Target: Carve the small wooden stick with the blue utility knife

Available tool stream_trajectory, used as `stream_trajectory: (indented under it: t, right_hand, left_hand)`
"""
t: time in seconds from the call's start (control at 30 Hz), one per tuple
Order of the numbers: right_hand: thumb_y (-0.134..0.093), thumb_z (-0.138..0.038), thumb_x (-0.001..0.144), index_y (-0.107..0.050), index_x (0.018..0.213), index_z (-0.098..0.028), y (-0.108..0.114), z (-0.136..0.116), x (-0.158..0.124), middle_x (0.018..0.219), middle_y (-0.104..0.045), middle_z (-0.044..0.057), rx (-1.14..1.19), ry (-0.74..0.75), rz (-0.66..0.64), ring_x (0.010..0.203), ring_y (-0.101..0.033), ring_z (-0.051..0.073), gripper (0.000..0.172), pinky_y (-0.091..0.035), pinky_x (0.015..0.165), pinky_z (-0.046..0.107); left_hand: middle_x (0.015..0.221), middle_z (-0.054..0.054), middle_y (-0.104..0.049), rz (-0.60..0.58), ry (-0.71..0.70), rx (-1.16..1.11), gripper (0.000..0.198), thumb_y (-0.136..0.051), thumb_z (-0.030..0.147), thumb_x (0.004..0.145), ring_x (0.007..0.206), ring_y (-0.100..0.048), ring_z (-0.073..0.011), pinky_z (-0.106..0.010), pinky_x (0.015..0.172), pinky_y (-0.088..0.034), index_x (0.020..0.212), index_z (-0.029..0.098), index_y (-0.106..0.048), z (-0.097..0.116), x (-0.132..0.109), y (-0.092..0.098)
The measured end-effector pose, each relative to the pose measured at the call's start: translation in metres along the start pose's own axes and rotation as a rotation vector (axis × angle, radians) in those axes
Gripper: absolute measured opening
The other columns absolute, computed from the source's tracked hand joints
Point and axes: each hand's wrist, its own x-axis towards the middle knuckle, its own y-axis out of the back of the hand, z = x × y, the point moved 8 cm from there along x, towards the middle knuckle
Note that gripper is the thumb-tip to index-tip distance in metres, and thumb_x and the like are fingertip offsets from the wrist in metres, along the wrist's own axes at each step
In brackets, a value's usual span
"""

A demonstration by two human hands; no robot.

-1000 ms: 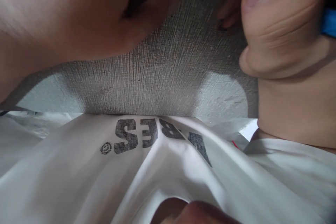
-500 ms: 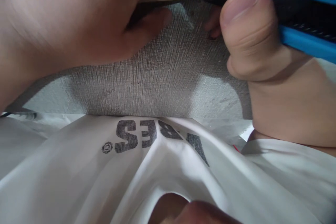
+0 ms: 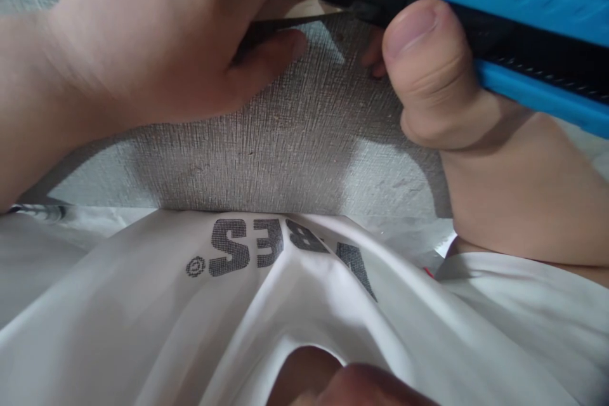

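My right hand (image 3: pixel 457 101) is closed around a blue and black utility knife (image 3: pixel 499 6), thumb pressed along its side. The knife's black front end meets a thin pale sheet or strip (image 3: pixel 295 9) near the top middle. My left hand (image 3: pixel 157 38) is curled over that pale piece, with the fingertips pinching or pressing it against the grey textured surface (image 3: pixel 285 139). How much of the piece lies under the left hand is hidden.
My white shirt with dark printed letters (image 3: pixel 266 247) fills the lower half of the view, right against the edge of the grey surface. Shadows of both hands fall on the grey surface between them.
Both hands have slid down into view; the blue knife, barely visible a second ago, now shows along the top right, its tip against the pale piece.
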Motion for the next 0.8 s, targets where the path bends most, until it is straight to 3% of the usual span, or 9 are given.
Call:
stream_trajectory:
  t: [0.07,0.13,0.2,0.27,0.37,0.47,0.57,0.7,0.8]
  right_hand:
    - [-0.053,-0.077,0.118,-0.078,0.164,-0.037,-0.006,-0.004,-0.001,0.157,-0.079,-0.021,-0.062,0.083,-0.002,0.155,-0.078,0.009,0.065,-0.055,0.137,0.005]
    - [-0.045,-0.079,0.121,-0.079,0.162,-0.037,-0.006,-0.003,-0.004,0.152,-0.081,-0.017,-0.077,0.13,0.081,0.145,-0.082,0.01,0.068,-0.06,0.132,0.011]
    - [-0.049,-0.078,0.121,-0.083,0.155,-0.034,-0.005,0.0,-0.007,0.141,-0.084,-0.012,-0.051,0.168,0.176,0.136,-0.084,0.011,0.065,-0.063,0.127,0.014]
    - [-0.057,-0.074,0.12,-0.085,0.147,-0.033,-0.008,0.002,-0.008,0.129,-0.084,-0.01,-0.006,0.196,0.228,0.131,-0.086,0.01,0.057,-0.064,0.123,0.012]
    - [-0.055,-0.062,0.119,-0.083,0.137,-0.031,-0.01,-0.003,-0.007,0.119,-0.085,-0.013,0.022,0.257,0.296,0.124,-0.085,0.005,0.045,-0.062,0.116,0.007]
    - [-0.019,-0.035,0.114,-0.083,0.125,-0.019,-0.003,-0.008,-0.003,0.107,-0.085,-0.014,0.088,0.206,0.354,0.109,-0.082,-0.004,0.066,-0.054,0.106,-0.001]
    - [0.0,-0.016,0.097,-0.084,0.124,-0.012,-0.001,-0.003,0.002,0.106,-0.085,-0.013,0.193,0.058,0.213,0.109,-0.08,-0.009,0.089,-0.046,0.097,-0.007]
    - [-0.029,-0.019,0.103,-0.081,0.152,-0.015,0.002,-0.008,-0.005,0.137,-0.083,-0.016,-0.058,0.209,0.088,0.13,-0.076,0.0,0.072,-0.049,0.119,0.002]
    - [-0.037,-0.024,0.105,-0.078,0.161,-0.018,0.004,-0.004,-0.008,0.14,-0.079,-0.014,-0.131,0.27,0.079,0.131,-0.074,0.005,0.069,-0.05,0.126,0.009]
  left_hand:
    - [0.171,0.016,-0.055,0.042,0.023,0.149,0.082,-0.035,0.07,0.118,0.185,-0.038,-0.0512,-0.072,0.145,-0.022,0.166,0.007,-0.057,0.001,0.0,0.004]
    - [0.168,0.016,-0.056,0.035,0.039,0.203,0.088,-0.026,0.076,0.117,0.189,-0.034,-0.0476,-0.067,0.148,-0.025,0.166,0.01,-0.057,0.003,0.0,0.004]
    - [0.162,0.016,-0.056,0.031,0.045,0.2,0.09,-0.022,0.077,0.116,0.192,-0.029,-0.0446,-0.061,0.148,-0.028,0.165,0.01,-0.057,0.005,-0.001,0.005]
    - [0.155,0.015,-0.055,0.044,0.046,0.203,0.083,-0.027,0.072,0.117,0.191,-0.033,-0.0413,-0.058,0.146,-0.031,0.166,0.011,-0.057,0.006,-0.003,0.007]
    - [0.15,0.012,-0.053,0.062,0.061,0.208,0.074,-0.036,0.062,0.117,0.186,-0.046,-0.0408,-0.061,0.145,-0.038,0.167,0.012,-0.057,0.005,-0.005,0.008]
    - [0.156,0.007,-0.056,0.081,0.1,0.217,0.071,-0.042,0.063,0.115,0.184,-0.055,-0.0424,-0.064,0.149,-0.048,0.168,0.019,-0.061,0.001,-0.007,0.008]
    - [0.152,0.003,-0.057,0.09,0.083,0.218,0.071,-0.041,0.062,0.115,0.183,-0.057,-0.0424,-0.066,0.151,-0.052,0.171,0.023,-0.06,0.004,-0.007,0.009]
    - [0.141,0.0,-0.054,0.065,0.045,0.235,0.07,-0.041,0.055,0.113,0.186,-0.052,-0.0437,-0.069,0.15,-0.05,0.172,0.022,-0.056,0.014,-0.005,0.009]
    - [0.139,-0.001,-0.05,0.048,0.067,0.249,0.071,-0.04,0.054,0.111,0.185,-0.051,-0.0466,-0.072,0.151,-0.048,0.172,0.021,-0.056,0.012,-0.004,0.009]
